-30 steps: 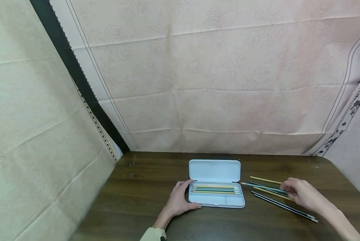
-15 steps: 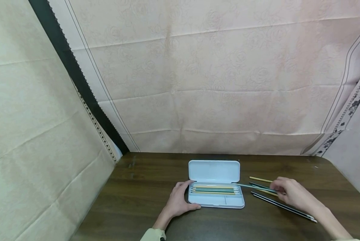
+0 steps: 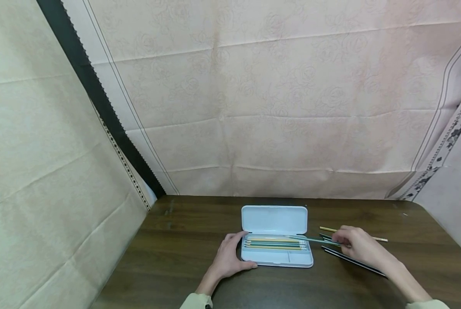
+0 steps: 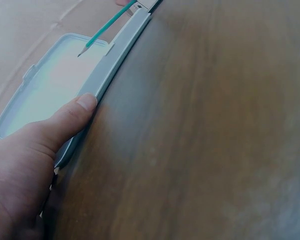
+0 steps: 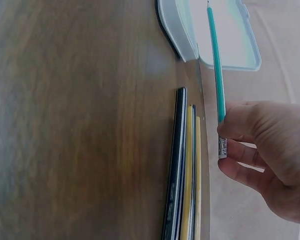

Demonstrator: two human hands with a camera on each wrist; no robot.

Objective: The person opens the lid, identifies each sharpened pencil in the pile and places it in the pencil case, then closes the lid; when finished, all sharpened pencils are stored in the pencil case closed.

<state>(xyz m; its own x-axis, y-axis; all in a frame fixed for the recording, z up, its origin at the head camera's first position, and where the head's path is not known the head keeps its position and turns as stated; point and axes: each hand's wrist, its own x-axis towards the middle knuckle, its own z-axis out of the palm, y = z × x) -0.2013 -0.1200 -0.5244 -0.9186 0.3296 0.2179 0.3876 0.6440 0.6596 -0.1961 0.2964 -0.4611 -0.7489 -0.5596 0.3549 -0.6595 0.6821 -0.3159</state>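
Observation:
A white pencil case (image 3: 269, 258) lies with its lid (image 3: 274, 219) raised on the brown table; several green and yellow pencils (image 3: 273, 243) lie side by side in its back compartment. My left hand (image 3: 228, 259) holds the case's left end, thumb along the front edge. In my right hand (image 3: 359, 245), thumb and fingers pinch a green pencil (image 5: 217, 70) near its eraser end. Its sharpened tip points left, over the case's right part in the head view. The left wrist view shows that tip (image 4: 85, 50) in front of the lid.
Right of the case, beneath and beside my right hand, lie loose pencils: dark ones (image 3: 354, 261) nearest me, a yellow one (image 3: 380, 239) farthest back, others partly hidden. A pale patterned cloth (image 3: 276, 128) hangs behind the table (image 3: 199, 223).
My right hand has moved left with the green pencil, lifting it from the loose pencils until its tip came over the case. My left hand has stayed on the case.

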